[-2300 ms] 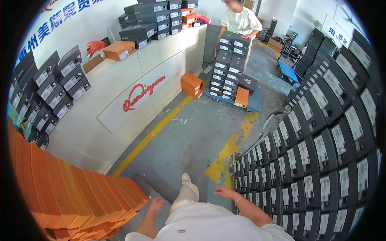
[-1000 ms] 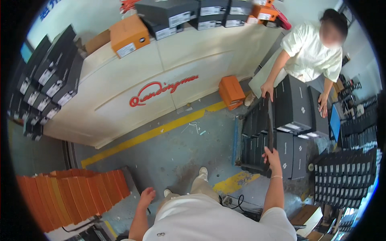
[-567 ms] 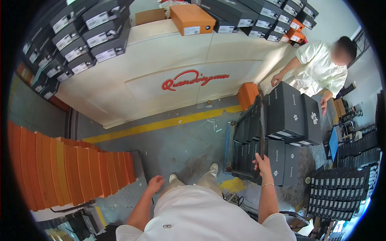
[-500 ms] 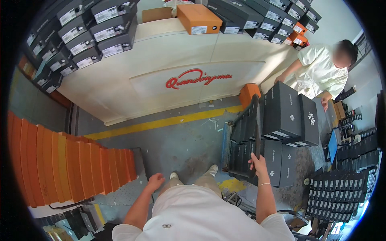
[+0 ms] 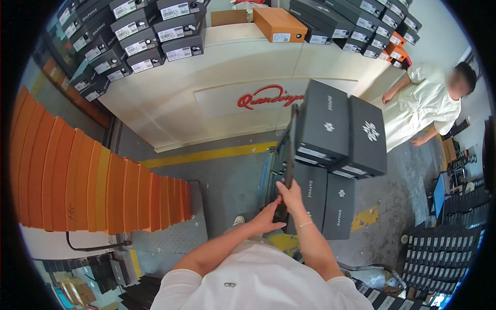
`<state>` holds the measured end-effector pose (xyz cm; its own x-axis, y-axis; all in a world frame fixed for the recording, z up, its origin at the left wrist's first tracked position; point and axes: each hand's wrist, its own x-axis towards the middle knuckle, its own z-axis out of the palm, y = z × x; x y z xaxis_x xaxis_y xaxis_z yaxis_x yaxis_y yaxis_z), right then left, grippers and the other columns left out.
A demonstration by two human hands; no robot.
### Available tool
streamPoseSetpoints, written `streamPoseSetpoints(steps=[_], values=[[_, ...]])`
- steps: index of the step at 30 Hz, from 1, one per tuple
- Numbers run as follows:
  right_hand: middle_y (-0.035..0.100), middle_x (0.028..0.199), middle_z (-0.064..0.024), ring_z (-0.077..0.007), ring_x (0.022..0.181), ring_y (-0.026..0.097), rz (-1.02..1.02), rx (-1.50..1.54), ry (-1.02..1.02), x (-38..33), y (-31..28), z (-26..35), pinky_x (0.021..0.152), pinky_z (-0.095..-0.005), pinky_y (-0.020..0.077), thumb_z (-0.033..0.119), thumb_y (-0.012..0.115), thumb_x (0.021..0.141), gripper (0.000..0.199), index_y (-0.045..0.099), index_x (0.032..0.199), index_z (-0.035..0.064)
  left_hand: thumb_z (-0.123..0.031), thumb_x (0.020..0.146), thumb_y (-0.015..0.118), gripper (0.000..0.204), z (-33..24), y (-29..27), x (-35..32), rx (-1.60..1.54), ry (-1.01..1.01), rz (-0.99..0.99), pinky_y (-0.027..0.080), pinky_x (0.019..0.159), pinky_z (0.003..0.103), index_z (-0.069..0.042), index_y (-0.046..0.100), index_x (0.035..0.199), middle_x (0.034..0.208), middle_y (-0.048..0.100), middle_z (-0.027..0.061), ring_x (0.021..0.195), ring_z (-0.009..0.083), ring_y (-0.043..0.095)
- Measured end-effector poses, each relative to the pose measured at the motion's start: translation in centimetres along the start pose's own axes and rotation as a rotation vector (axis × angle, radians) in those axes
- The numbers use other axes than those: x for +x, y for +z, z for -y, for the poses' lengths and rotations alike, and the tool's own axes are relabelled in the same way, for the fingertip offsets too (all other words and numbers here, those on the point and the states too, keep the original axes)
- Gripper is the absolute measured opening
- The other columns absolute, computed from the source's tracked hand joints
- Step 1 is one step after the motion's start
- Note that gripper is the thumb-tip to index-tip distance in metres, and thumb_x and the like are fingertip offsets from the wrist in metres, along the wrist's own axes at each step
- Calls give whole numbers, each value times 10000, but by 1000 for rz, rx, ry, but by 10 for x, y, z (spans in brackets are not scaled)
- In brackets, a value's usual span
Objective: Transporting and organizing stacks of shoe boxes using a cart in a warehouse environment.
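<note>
Both hands are at the dark upright handle (image 5: 292,150) of a cart, in front of me and a little to the right. My right hand (image 5: 291,196) is wrapped around it. Just below and to the left, my left hand (image 5: 266,219) has its thumb and fingers around the lower end of the same handle. Dark grey shoe boxes fill the cart right behind the handle. Two big ones, an upper left box (image 5: 324,121) and an upper right box (image 5: 367,137), sit on top of others such as a lower box (image 5: 338,206). Boxes behind the handle are partly hidden.
A long row of orange boxes (image 5: 88,181) stands at the left on a grey metal platform (image 5: 178,227). Ahead is a cream counter (image 5: 217,72) bearing stacked shoe boxes (image 5: 181,39). At the right stands a person (image 5: 413,113); racks of dark boxes (image 5: 439,258) lie beyond.
My left hand has come from beside my body to the cart handle. The handle and loaded cart now appear closer to the middle of the view. The person's near arm is off the boxes.
</note>
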<state>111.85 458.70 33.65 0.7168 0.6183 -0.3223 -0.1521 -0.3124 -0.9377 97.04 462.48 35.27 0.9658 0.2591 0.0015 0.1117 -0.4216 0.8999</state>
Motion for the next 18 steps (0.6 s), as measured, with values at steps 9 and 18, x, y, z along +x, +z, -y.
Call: streamPoseSetpoints(steps=[9,18], values=[[583,815,-164,-212,550,615,156,-197,-123,-15,122,61,495,-342,484,315,647,759,543,420,1038,-93,-215,831,553,739,49,-55,-48,-222,-381,-320,388,889,349,3,90,1364,1212,449,227,1084,318,494],[581,756,-65,-125,645,557,320,12,32,-102,85,24,520,-264,479,296,546,855,321,536,1014,18,-98,827,526,364,87,-133,-87,-229,-455,-293,409,788,311,25,351,1120,961,502,115,862,208,513]])
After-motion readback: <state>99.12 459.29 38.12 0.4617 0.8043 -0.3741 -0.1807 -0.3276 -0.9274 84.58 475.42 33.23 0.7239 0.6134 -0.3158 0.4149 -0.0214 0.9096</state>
